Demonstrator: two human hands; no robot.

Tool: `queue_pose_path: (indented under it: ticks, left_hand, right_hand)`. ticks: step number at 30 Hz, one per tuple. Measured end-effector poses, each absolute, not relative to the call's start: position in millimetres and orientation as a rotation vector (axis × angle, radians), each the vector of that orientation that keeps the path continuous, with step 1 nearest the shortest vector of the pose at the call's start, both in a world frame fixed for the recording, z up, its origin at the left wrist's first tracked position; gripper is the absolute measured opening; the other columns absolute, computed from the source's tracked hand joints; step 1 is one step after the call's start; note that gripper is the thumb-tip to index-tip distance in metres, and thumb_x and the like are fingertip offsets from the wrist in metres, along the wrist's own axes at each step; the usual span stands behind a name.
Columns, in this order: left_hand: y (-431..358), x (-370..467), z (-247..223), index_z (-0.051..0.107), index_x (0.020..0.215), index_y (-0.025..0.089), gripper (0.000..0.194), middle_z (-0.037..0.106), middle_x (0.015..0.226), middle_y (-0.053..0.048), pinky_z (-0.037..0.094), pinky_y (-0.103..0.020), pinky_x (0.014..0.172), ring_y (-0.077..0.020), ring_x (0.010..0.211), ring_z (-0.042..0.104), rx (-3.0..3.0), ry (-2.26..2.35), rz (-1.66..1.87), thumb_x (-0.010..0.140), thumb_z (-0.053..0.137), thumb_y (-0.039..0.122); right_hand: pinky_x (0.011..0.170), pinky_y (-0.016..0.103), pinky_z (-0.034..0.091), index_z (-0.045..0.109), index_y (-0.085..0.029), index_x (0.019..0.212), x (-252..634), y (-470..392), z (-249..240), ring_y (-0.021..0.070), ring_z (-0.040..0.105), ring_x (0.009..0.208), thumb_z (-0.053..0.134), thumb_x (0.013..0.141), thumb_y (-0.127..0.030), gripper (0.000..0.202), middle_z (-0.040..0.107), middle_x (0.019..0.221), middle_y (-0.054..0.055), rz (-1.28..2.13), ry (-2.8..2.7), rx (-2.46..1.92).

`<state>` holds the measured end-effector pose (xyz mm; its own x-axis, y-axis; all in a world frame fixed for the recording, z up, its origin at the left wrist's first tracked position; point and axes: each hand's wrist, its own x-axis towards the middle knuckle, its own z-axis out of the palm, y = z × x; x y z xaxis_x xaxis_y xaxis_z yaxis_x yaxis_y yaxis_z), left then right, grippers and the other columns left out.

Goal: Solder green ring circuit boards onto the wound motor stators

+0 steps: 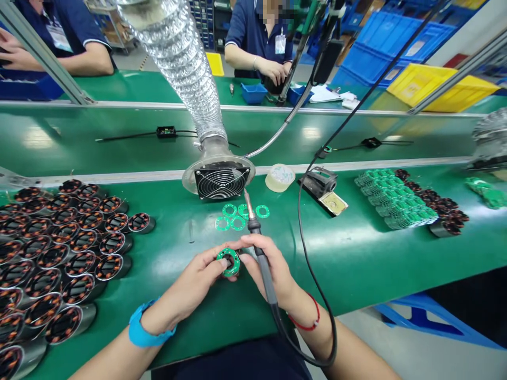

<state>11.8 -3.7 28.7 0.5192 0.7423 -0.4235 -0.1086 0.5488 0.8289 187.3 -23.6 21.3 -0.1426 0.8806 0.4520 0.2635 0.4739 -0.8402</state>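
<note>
My left hand (198,282) is closed around a round part topped with a green ring-shaped circuit board (233,268), its thumb over the centre hole. My right hand (277,266) grips a soldering iron (266,274), whose tip points up and away from me. The right fingertips are close to the held board; whether they touch it I cannot tell. Just beyond my hands several loose green ring boards (237,224) lie flat on the green bench. A black fan grille (222,182) at the end of a silver duct (198,79) stands behind them.
Rows of motor stators (75,237) fill the left. To the right are a round translucent tub (279,178), a soldering-iron stand (322,182), stacked green boards (400,203) and more stators (447,208). The iron's black cable (303,232) loops over my right forearm. Two people sit opposite.
</note>
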Motion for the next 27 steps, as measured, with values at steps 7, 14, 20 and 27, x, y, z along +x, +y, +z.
queue_pose_path:
  ticks: [7,14,20,27]
  left_hand:
    - [-5,11,34,0.072,0.112,0.016,0.044,0.067,0.090,-0.007,0.052,-0.033,0.077,-0.0169,0.075,0.058,0.775,0.830,0.512,0.078,0.069,0.045]
    - [-6,-1,18,0.051,0.142,0.026,0.055,0.065,0.108,-0.009,0.052,-0.034,0.086,-0.0230,0.098,0.062,1.970,1.326,0.924,0.088,0.055,0.018]
    - [-8,-8,17,0.021,0.157,0.030,0.082,0.063,0.113,-0.010,0.051,-0.034,0.091,-0.0231,0.105,0.060,2.588,1.226,1.275,0.087,0.056,0.004]
    - [-10,1,26,0.050,0.124,0.021,0.040,0.066,0.108,-0.007,0.056,-0.033,0.079,-0.0204,0.092,0.065,1.605,1.338,0.965,0.086,0.061,0.025]
  right_hand:
    - [0.068,0.031,0.056,0.051,-0.030,0.115,194,-15,32,0.0161,0.067,0.074,0.053,0.095,-0.016,0.024,0.071,0.087,0.000,0.395,-1.907,-0.963]
    - [0.061,0.029,0.047,0.053,-0.026,0.100,181,-14,30,0.0154,0.057,0.067,0.048,0.091,-0.012,0.018,0.062,0.079,0.000,0.491,-1.856,-1.188]
    - [0.064,0.024,0.047,0.048,-0.026,0.107,167,-14,41,0.0105,0.058,0.063,0.064,0.082,-0.028,0.030,0.056,0.071,-0.007,1.652,-0.904,-1.078]
    - [0.061,0.026,0.048,0.049,-0.029,0.115,166,-17,28,0.0121,0.055,0.060,0.060,0.090,-0.031,0.027,0.052,0.070,-0.007,1.308,-1.196,-1.139]
